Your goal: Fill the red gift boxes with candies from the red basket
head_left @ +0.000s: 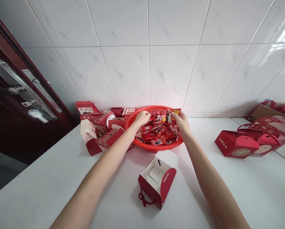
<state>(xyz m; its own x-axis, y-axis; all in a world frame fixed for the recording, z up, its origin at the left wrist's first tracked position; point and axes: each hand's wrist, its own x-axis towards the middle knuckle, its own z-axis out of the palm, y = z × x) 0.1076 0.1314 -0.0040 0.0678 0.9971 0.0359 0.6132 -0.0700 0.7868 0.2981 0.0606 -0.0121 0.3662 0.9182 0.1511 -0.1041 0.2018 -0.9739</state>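
A round red plastic basket (158, 147) stands against the tiled wall, full of small red-wrapped candies (156, 132). My left hand (143, 117) is closed over the basket's left part; what it holds, if anything, is hidden. At the basket's right side my right hand (182, 121) grips a red and black candy packet (172, 116) between thumb and fingers. In front of the basket, between my forearms, sits an open red gift box (150, 189) with a white inside, a raised flap and a dark red cord handle. Its inside holds no candy.
Several red boxes (101, 130), some open, crowd together left of the basket. More closed red boxes (238, 144) stand at the right on the white table (49, 178). Behind them is a cardboard carton (261, 113) with red cords. A dark red door (11, 121) is at the far left.
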